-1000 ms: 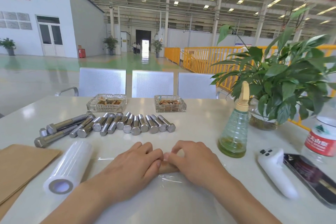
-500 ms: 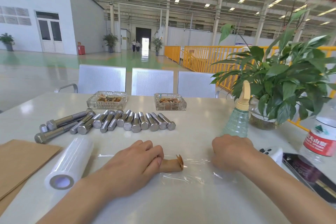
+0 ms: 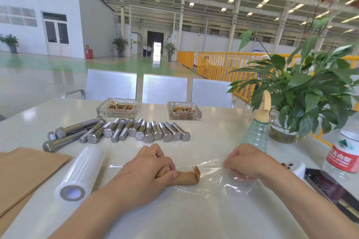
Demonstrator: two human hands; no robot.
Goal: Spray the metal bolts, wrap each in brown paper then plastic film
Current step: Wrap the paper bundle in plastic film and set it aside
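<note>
A bolt wrapped in brown paper (image 3: pixel 187 177) lies on a loose sheet of clear plastic film (image 3: pixel 217 182) at the table's near middle. My left hand (image 3: pixel 149 169) grips the left end of the wrapped bolt. My right hand (image 3: pixel 246 162) pinches the film's right edge, which is bunched under its fingers. Several bare metal bolts (image 3: pixel 136 132) lie in a row behind the hands. A roll of plastic film (image 3: pixel 81 174) lies at the left, beside a stack of brown paper (image 3: pixel 23 172). A green spray bottle (image 3: pixel 256 132) stands at the right.
Two glass ashtrays (image 3: pixel 117 106) (image 3: pixel 183 112) stand at the back of the white table (image 3: pixel 174 215). A potted plant (image 3: pixel 303 99), a water bottle (image 3: pixel 345 153), a white remote (image 3: pixel 298 169) and a dark phone (image 3: pixel 330 186) crowd the right side. Metal chairs (image 3: pixel 163 89) stand behind.
My right hand left the wrapped bolt and moved right, taking hold of the film's edge. My left hand stayed on the bolt's left end, and the paper's twisted right end came into sight.
</note>
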